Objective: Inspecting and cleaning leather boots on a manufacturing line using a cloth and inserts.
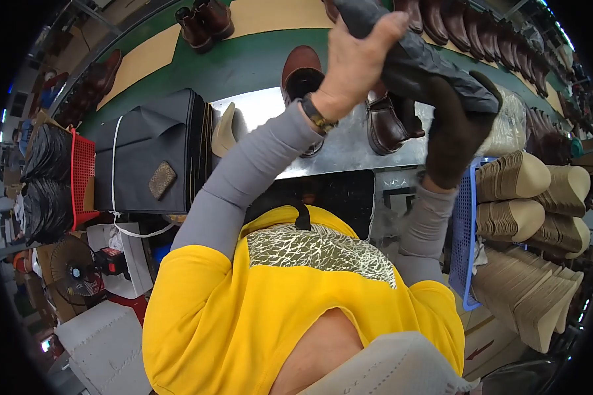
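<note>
My left hand (359,62), with a watch at the wrist, is closed round a long, black, slightly shiny piece (435,69) above the bench. Its kind cannot be made out. My right hand (451,135) is covered by dark brown, fuzzy material and sits at the lower right end of that piece; its fingers are hidden. Below my hands, a reddish-brown shoe (302,69) stands on the metal plate (263,105), partly behind my left wrist. Another dark brown shoe (387,128) stands to its right.
Left of the plate lie a beige curved piece (224,130) and a tied stack of black sheets (148,148). A blue basket (466,230) with beige insole stacks (514,178) stands at right, a red basket (83,174) at left. Brown shoes (464,33) line the green bench (263,56).
</note>
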Available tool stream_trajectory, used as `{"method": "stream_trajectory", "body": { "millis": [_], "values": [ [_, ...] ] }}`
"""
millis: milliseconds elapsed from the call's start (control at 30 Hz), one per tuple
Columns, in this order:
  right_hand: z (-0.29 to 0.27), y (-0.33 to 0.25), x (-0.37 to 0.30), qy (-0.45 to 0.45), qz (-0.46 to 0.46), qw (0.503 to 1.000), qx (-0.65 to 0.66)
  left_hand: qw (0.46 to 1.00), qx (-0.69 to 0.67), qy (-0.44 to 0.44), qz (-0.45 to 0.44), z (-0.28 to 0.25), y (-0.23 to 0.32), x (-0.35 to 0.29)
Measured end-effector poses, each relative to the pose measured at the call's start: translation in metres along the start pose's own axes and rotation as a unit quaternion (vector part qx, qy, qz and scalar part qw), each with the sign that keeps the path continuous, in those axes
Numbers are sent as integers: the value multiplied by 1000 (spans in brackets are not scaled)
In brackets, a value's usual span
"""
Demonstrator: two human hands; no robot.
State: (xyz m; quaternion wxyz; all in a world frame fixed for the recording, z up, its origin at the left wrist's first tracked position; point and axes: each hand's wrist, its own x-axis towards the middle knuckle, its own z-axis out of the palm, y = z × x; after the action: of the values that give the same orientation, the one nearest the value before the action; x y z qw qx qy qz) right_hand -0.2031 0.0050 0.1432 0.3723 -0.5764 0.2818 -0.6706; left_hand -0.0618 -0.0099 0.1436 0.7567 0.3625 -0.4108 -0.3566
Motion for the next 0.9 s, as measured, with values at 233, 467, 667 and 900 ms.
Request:
{"method": "stream_trajectory", "body": {
  "millis": [233, 467, 667, 900],
  "values": [
    [-163, 36, 35, -147, -142, 930, -306, 681, 536, -409, 285, -22, -38, -34],
    [-169, 50, 62, -188, 172, 966, 40, 497, 725, -387, 277, 6, -82, -34],
    [-175, 17, 115, -200, 324, 906, -184, 557, 677, -379, 297, 34, -98, -67],
    [-68, 48, 80, -326, 40, 859, -392, 581, 659, -334, 341, 6, -99, -86]
  ]
}}
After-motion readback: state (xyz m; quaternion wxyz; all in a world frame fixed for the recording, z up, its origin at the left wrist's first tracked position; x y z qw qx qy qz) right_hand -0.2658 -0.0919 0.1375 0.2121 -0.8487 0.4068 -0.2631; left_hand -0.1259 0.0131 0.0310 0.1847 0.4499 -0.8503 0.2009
